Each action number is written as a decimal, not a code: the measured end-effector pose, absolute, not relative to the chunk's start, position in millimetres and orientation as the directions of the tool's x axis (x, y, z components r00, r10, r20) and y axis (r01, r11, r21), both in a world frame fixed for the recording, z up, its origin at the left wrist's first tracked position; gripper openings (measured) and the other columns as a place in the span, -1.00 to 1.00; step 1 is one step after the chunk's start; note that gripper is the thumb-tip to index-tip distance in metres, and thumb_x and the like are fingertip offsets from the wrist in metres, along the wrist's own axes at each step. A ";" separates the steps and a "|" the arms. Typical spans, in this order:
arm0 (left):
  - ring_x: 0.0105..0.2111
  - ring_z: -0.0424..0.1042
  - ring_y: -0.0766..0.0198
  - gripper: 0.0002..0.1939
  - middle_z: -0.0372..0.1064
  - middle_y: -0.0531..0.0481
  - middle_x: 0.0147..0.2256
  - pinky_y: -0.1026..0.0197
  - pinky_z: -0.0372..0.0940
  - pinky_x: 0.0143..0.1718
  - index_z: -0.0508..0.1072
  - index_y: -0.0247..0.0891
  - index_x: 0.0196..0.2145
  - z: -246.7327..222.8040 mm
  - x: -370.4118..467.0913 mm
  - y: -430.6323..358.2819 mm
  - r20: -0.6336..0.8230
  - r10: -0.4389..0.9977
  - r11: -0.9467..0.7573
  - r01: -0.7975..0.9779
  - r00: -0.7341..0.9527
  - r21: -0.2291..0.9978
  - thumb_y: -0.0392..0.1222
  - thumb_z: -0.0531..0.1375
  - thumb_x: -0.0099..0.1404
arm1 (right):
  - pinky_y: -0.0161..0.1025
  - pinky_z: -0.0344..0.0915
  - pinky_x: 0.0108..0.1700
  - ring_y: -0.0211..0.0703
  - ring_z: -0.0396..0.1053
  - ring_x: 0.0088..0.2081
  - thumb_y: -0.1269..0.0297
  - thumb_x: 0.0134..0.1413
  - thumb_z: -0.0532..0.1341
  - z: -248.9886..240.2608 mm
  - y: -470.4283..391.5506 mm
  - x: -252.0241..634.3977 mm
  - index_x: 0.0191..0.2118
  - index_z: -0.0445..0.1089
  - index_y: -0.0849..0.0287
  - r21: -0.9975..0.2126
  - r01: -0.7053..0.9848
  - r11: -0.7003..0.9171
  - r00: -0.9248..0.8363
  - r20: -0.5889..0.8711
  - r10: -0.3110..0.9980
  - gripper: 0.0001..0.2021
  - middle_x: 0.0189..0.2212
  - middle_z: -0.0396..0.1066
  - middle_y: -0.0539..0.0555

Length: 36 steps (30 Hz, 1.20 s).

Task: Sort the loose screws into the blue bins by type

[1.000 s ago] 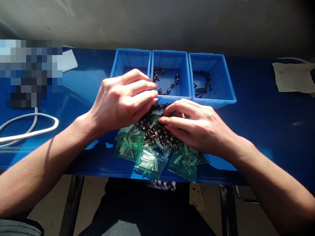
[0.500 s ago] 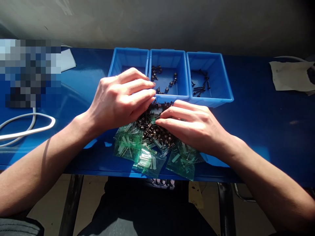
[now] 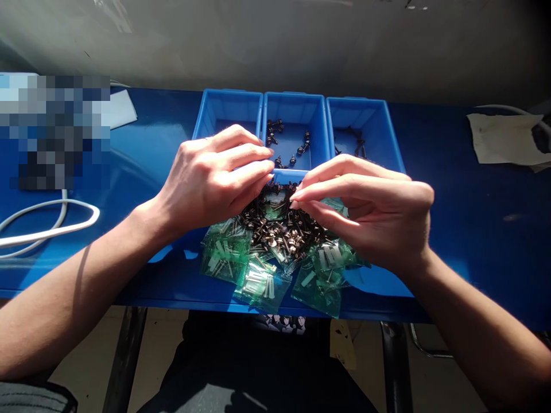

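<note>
My left hand (image 3: 219, 172) is held palm down by the front of the left and middle blue bins, fingers stretched out and slightly bent, with nothing visible in it. My right hand (image 3: 370, 209) has its thumb and fingertips closed in a pinch above the screw pile; whatever is between them is too small to make out. Below both hands lies a heap of dark hex-head screws (image 3: 279, 235). Small green-tinted plastic bags (image 3: 260, 284) with pale wall plugs and screws surround its near side. The middle bin (image 3: 297, 106) holds several dark screws.
The left bin (image 3: 232, 103) is partly hidden by my left hand. Several long dark screws lie in the right bin (image 3: 361, 109). A white cable (image 3: 81, 209) loops at the left of the blue table (image 3: 451, 229); a beige paper piece (image 3: 499, 137) is at the right.
My right hand has lifted off the screw pile and turned, its fingertips now pinched. More screws show beneath it. My left hand keeps nearly the same pose; the view has shifted slightly.
</note>
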<state>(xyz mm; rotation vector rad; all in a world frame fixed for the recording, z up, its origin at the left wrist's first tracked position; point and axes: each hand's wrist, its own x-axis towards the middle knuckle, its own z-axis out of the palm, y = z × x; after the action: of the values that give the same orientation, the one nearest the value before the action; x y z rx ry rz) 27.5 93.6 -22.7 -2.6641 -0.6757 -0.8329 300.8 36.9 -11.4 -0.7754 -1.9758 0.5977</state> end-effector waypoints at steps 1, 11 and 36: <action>0.09 0.70 0.00 -0.82 0.71 -0.07 0.06 -0.03 0.70 -0.09 0.68 -0.14 0.05 -22.6 27.4 93.6 0.588 0.354 -0.855 0.506 0.728 -0.112 -0.19 0.28 0.60 | -0.07 0.70 -0.16 -0.10 0.66 -0.16 0.44 0.43 0.41 -11.3 37.9 300.9 -0.08 0.73 0.00 -0.706 0.255 0.661 -0.394 0.548 0.738 -0.83 -0.16 0.69 0.05; 0.08 0.72 -0.01 -0.83 0.71 -0.06 0.06 -0.01 0.72 -0.08 0.66 -0.21 0.03 -20.5 29.0 92.2 0.594 0.350 -0.850 0.512 0.724 -0.123 -0.21 0.27 0.59 | 0.08 0.72 0.17 0.12 0.58 0.30 0.50 0.43 0.33 -7.1 30.9 301.0 0.36 0.53 -0.14 -0.778 0.239 0.581 -0.191 0.549 0.814 -0.48 0.45 0.40 0.11; 0.08 0.71 0.00 -0.82 0.70 -0.01 0.08 -0.03 0.69 -0.11 0.65 -0.13 0.07 -22.8 27.7 93.2 0.580 0.361 -0.842 0.522 0.730 -0.133 -0.20 0.26 0.61 | -0.09 0.62 -0.10 -0.08 0.59 -0.17 0.45 0.58 0.22 -24.9 46.6 306.8 -0.06 0.57 0.09 -0.195 0.454 0.869 -0.716 0.501 0.486 -0.82 -0.14 0.69 0.12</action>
<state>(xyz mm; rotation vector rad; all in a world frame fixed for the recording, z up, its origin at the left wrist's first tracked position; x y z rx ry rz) 27.7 93.2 -22.8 -2.6468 -0.6924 -0.8005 306.8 46.6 -24.9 -0.6815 -2.4843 0.0779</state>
